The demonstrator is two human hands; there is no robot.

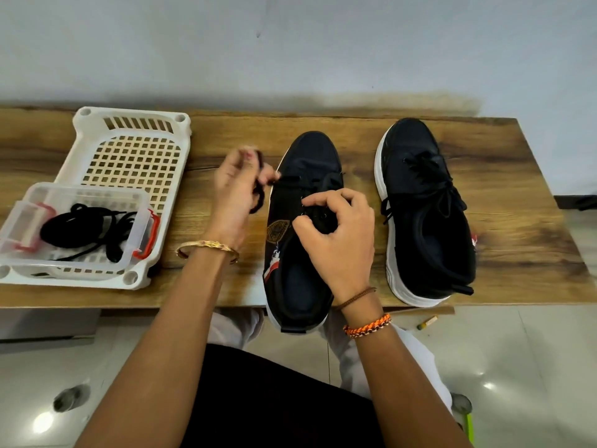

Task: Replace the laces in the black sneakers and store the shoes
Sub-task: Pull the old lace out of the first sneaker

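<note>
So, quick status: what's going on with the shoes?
Left hand pulling black lace; right hand pinching at near sneaker's eyelets. Other sneaker laced, untouched. Nothing in the way.

One head-worn wide-angle camera looks forward and steeply down from close above the person's lap onto the wooden bench [355, 130] against a pale wall.

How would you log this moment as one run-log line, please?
left hand: pulling lace | right hand: at eyelets of left shoe | right shoe: laced | box: laces
</note>
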